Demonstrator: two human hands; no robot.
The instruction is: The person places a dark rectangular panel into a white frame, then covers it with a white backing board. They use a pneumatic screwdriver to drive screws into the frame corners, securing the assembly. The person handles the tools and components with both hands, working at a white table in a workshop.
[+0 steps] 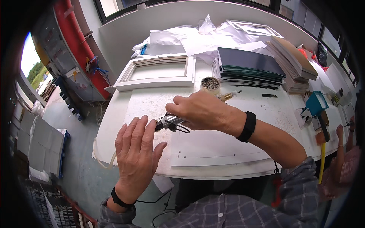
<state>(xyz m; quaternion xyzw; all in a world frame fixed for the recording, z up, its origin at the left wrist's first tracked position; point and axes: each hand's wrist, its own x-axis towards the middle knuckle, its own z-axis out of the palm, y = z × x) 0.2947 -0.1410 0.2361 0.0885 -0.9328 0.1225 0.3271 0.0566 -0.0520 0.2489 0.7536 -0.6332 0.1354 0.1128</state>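
Observation:
My right hand point(201, 110) is closed around a silver hand-held tool point(173, 121) with a black nose and a thin black loop under its body. The tool's nose points left, toward my left hand. My left hand point(137, 146) is held with its fingers stretched and thumb apart, its index finger beside the nose; whether they touch I cannot tell. Under the tool lies a flat white panel point(213, 148) with small dark dots along its front edge. Behind my right hand stands a round tub point(210, 86) of small metal pieces, with a brass-coloured fitting point(227, 96) beside it.
A white frame stack point(125, 84) lies at the back left of the white table point(114, 136). Dark panels point(251, 62) and brown boards point(292, 60) are piled at the back right. A teal tool point(315, 103) with a yellow hose stands right. Another person point(342, 167) sits far right.

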